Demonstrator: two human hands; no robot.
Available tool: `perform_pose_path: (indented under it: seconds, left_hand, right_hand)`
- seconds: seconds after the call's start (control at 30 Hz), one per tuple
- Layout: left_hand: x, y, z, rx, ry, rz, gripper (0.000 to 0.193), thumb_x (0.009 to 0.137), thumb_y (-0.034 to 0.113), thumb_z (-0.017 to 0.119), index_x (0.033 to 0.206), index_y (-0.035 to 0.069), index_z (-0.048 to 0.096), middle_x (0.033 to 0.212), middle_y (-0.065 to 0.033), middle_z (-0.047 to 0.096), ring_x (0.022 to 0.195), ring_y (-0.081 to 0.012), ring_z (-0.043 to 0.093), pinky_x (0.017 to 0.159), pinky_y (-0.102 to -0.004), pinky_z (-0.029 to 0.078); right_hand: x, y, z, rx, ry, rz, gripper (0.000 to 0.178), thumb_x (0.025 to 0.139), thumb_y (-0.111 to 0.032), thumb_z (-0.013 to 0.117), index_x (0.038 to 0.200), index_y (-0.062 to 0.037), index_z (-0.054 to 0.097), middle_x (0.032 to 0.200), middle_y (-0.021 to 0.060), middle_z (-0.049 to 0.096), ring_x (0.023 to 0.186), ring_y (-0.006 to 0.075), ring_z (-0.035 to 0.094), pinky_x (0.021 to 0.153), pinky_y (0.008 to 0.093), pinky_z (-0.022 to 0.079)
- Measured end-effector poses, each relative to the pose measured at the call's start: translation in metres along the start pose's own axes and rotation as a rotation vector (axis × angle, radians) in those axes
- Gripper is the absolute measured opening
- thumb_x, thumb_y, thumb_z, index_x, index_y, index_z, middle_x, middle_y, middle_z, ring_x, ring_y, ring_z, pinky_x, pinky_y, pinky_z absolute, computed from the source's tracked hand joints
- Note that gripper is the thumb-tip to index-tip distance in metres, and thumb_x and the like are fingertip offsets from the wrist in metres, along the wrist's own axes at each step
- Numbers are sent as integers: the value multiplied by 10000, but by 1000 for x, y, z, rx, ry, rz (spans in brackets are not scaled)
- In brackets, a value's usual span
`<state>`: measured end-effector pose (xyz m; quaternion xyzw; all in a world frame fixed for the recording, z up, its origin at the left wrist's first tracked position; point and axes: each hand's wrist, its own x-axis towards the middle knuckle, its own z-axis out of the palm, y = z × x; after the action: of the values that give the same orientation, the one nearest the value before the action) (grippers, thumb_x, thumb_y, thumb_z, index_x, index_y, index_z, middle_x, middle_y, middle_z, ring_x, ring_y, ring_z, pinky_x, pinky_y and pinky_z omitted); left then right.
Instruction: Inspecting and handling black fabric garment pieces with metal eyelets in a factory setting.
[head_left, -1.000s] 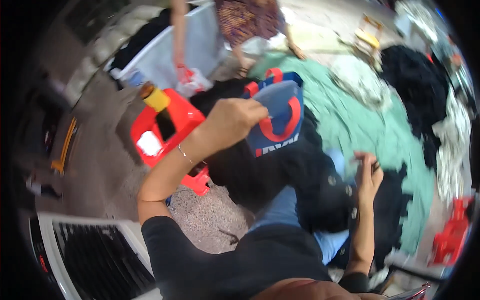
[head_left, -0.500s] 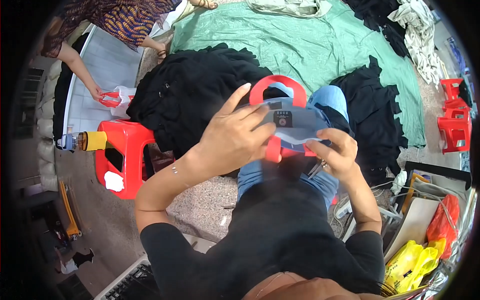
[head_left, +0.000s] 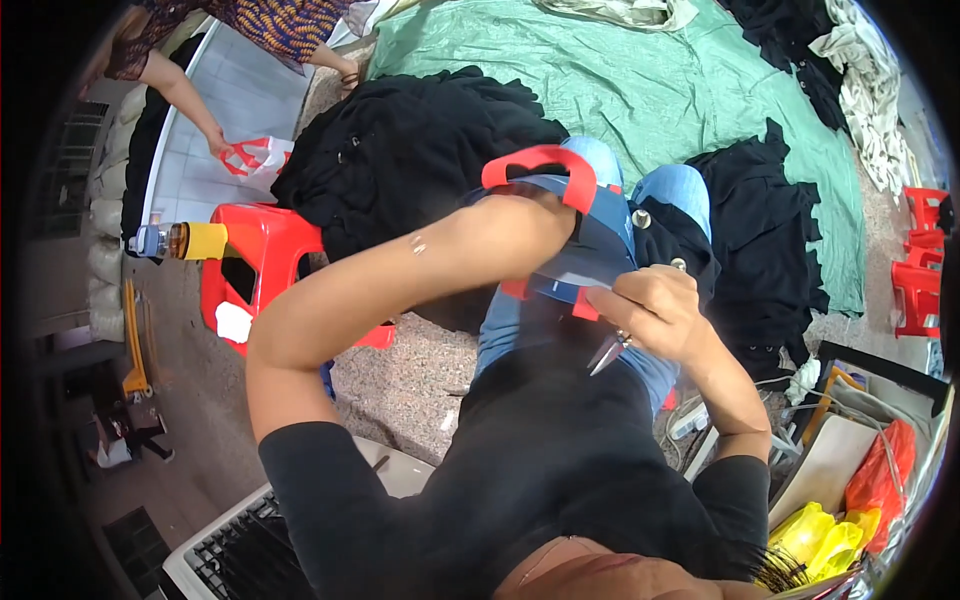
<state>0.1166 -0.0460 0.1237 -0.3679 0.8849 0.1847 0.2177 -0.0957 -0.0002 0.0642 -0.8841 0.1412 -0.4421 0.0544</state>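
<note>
A blue bag with red handles (head_left: 612,222) is held over my lap, its mouth toward me. My left hand (head_left: 518,235) reaches into the bag's opening with the wrist bent, and its fingers are hidden inside. On the near side, my right hand (head_left: 652,308) pinches the bag's edge beside a lower red handle. Small scissors (head_left: 606,356) also hang from the right hand, blades pointing down toward my black shirt. A black garment with metal buttons (head_left: 688,268) lies over my jeans, partly behind the bag.
A heap of black garments (head_left: 400,170) lies ahead on the left; more black cloth (head_left: 765,230) is at right on a green sheet (head_left: 690,110). At left stands a red stool (head_left: 270,250) with a bottle (head_left: 185,240). Another person's hand (head_left: 218,143) holds a red-and-white bag (head_left: 262,160).
My left hand has gone from the bag's outer edge into its opening, the forearm swinging across. The bag has tilted, hiding its inside label. The scissors have shifted slightly lower.
</note>
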Motion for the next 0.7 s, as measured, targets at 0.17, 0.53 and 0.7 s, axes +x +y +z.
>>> perform_pose_path:
  seconds: [0.17,0.53,0.7]
  left_hand:
    - [43,-25,33,-16,3,-70,259,796,49,518,1015,34,655,973,-205,666,873,-346,647,773,-414,507]
    - [18,-7,5,-609,-68,-241,267,842,84,476,1009,-3,665,936,-191,672,883,-303,652,730,-399,509]
    - [-15,-5,2,-887,-144,-237,350,960,250,414,1191,55,592,1153,-98,638,1049,-192,574,948,-328,423]
  right_hand:
    - [7,2,-3,33,-59,-22,266,665,-72,712,919,-34,639,840,36,550,576,134,549,470,263,432]
    - [4,3,-20,-67,-123,9,259,623,-124,687,876,-88,644,876,11,562,558,108,520,455,244,391]
    - [15,1,-21,-30,-221,-52,299,643,-141,706,934,-88,659,866,25,576,551,134,517,456,269,379]
